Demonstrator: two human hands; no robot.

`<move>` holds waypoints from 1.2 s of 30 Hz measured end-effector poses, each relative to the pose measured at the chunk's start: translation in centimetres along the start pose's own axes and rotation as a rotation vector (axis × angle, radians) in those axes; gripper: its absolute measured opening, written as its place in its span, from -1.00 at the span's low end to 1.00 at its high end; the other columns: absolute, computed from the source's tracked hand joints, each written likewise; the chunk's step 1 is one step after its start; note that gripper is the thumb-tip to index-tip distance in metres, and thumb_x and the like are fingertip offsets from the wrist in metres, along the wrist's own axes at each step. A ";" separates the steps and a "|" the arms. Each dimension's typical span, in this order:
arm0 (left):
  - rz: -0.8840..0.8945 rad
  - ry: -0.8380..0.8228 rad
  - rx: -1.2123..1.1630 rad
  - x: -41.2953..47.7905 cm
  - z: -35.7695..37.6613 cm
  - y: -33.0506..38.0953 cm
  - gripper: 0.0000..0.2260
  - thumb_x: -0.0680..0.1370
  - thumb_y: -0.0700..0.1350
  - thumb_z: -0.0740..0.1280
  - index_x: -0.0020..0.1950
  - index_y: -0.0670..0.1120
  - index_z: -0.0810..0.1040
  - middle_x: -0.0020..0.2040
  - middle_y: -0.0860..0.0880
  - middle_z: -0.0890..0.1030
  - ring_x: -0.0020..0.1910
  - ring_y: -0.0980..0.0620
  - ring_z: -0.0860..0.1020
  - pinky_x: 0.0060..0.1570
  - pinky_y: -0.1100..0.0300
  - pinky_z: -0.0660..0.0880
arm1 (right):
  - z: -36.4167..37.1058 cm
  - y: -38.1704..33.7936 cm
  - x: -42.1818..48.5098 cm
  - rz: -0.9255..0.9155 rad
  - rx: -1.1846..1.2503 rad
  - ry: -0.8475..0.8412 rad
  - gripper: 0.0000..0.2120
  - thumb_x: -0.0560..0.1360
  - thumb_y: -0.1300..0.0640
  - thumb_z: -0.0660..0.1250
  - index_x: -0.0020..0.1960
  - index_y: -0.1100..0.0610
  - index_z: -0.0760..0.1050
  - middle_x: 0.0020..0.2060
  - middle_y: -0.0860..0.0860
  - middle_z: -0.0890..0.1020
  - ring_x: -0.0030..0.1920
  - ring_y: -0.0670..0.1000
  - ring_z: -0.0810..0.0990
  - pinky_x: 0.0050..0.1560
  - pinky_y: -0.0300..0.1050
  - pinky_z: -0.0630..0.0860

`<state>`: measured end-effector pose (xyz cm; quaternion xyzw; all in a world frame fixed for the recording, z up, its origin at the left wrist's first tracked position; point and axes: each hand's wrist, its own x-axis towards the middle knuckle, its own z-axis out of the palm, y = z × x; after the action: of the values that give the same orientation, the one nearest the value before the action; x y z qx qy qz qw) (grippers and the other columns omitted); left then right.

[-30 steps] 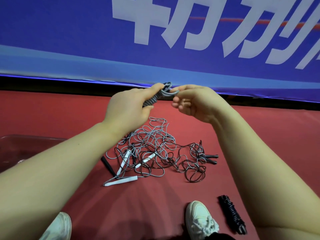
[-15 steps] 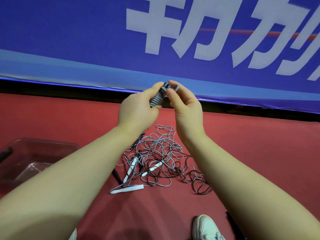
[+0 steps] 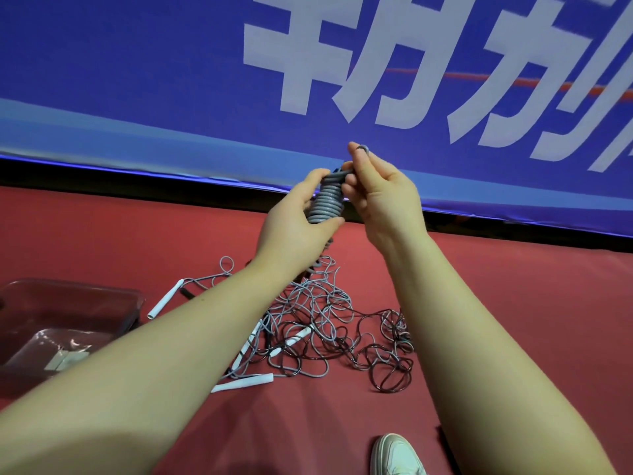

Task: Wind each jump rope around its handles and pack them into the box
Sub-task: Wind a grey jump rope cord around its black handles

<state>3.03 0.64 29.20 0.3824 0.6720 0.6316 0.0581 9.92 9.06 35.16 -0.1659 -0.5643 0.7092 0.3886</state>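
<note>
My left hand [image 3: 294, 221] grips a grey jump rope [image 3: 327, 204] coiled tightly around its handles, held up in front of the blue banner. My right hand [image 3: 380, 190] pinches the loose end of that grey cord at the top of the coil; a small loop shows over my fingertip. Below on the red floor lies a tangle of grey and dark ropes [image 3: 329, 330] with several white handles [image 3: 164, 299]. A clear plastic box [image 3: 78, 303] sits at the left, with something pale inside.
The blue banner [image 3: 205, 97] with white letters stands along the far edge of the red floor [image 3: 513, 303]. My white shoe [image 3: 394, 454] shows at the bottom, right of centre.
The camera has tilted and moved closer. My right hand turned upright and pulled the cord end up over the coil's top. The wound black rope near the shoe left the view.
</note>
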 end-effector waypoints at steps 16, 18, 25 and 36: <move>0.041 0.012 0.085 -0.4 1.0 -0.5 -0.31 0.42 -0.30 0.36 0.44 0.19 0.25 0.18 -0.04 0.42 -0.06 -0.03 0.53 0.00 0.15 0.53 | 0.5 -2.2 -0.2 -0.105 -1.243 -0.166 -0.76 0.59 0.20 0.18 0.12 0.18 0.59 -0.03 0.19 0.66 0.00 0.17 0.63 0.10 0.01 0.52; 0.054 -0.002 0.077 -0.4 1.0 -0.5 -0.32 0.42 -0.32 0.35 0.44 0.15 0.25 0.23 -0.07 0.43 -0.02 0.05 0.47 -0.06 0.34 0.45 | 0.1 -2.5 -0.4 -0.098 -1.206 -0.191 -0.77 0.57 0.21 0.20 0.10 0.16 0.61 -0.06 0.16 0.67 -0.04 0.11 0.66 0.09 -0.05 0.54; 0.039 -0.133 -0.033 -0.5 0.7 -1.0 -0.26 0.46 -0.35 0.33 0.46 0.23 0.17 0.31 -0.12 0.42 -0.07 0.02 0.53 -0.07 0.24 0.48 | 0.4 -2.6 -0.1 -0.174 -1.625 -0.269 -0.73 0.61 0.19 0.13 0.19 0.13 0.56 -0.03 0.17 0.63 -0.01 0.19 0.58 -0.06 -0.09 0.47; 0.095 -0.137 0.037 -0.1 0.2 -1.2 -0.30 0.46 -0.40 0.28 0.48 0.08 0.17 0.29 -0.15 0.36 0.11 -0.12 0.48 0.04 0.11 0.48 | 0.0 -1.8 -0.2 0.096 -0.779 -0.142 -0.76 0.57 0.33 0.21 0.15 0.23 0.58 -0.25 0.05 0.62 -0.35 -0.09 0.59 -0.12 -0.26 0.57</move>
<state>2.66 0.84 28.04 0.4573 0.6589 0.5936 0.0669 10.71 8.98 36.81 -0.2777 -0.8080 0.4692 0.2232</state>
